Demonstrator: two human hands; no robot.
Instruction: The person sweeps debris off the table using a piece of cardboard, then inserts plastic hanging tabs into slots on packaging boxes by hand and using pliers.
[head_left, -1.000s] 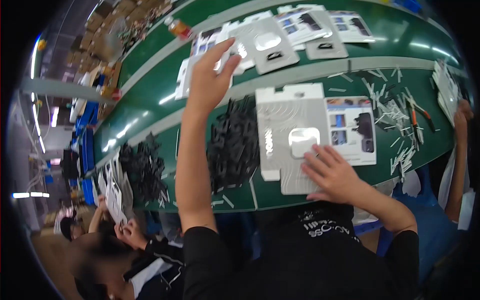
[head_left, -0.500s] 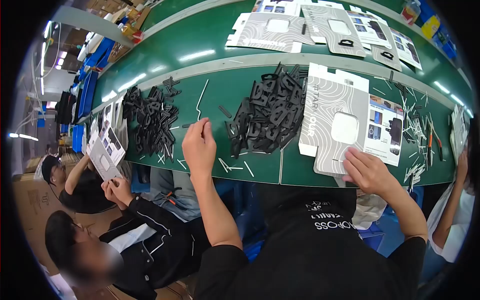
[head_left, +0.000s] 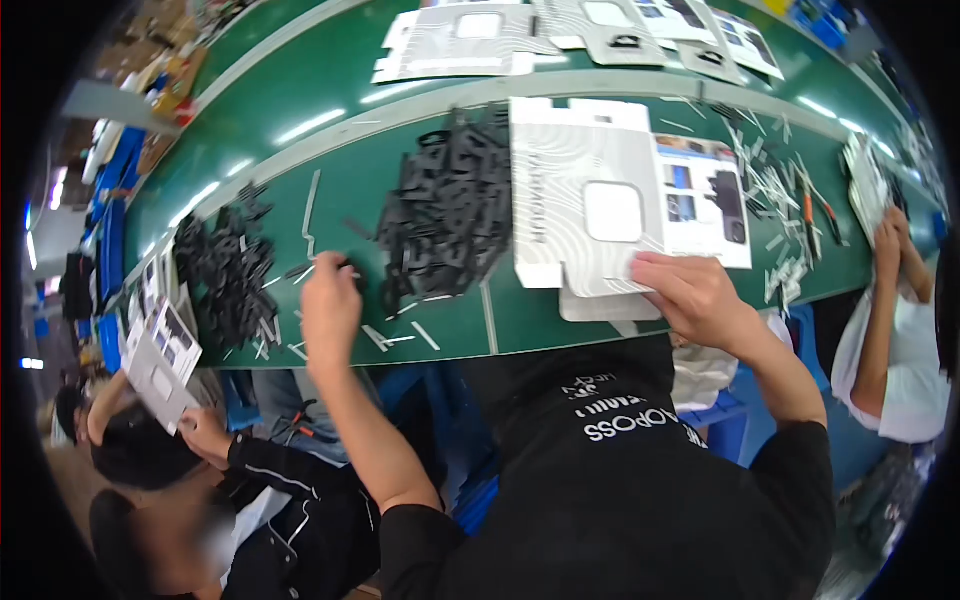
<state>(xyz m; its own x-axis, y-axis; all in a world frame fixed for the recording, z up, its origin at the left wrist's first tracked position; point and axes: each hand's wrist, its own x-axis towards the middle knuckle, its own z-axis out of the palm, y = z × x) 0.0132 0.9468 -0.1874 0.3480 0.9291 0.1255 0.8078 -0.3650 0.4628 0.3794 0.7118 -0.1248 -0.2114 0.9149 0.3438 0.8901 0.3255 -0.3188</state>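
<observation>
My right hand (head_left: 695,295) pinches the lower right edge of a flat printed carton (head_left: 545,215), grey-white with wavy lines and a square window. A second sheet shows beneath its lower edge, and a panel with product photos (head_left: 705,200) lies at its right. My left hand (head_left: 332,310) is closed over the table's front part, its fingertips at a small black plastic piece (head_left: 356,280) blurred by motion. Beside these fingers lies a dark strip (head_left: 300,270). Between my hands is a heap of black plastic hanger-like pieces (head_left: 445,215).
Another heap of black pieces (head_left: 225,265) lies left. White strips and orange-handled pliers (head_left: 808,215) are at the right. More cartons (head_left: 460,50) lie across the divider. A person on the left holds a carton (head_left: 160,380); another person's hands (head_left: 888,235) are far right.
The view has shifted, moving the table scene leftward and up. My left fingertips now have a dark piece at them. My right hand now grips the carton's edge, thumb beneath, where its fingers lay on top.
</observation>
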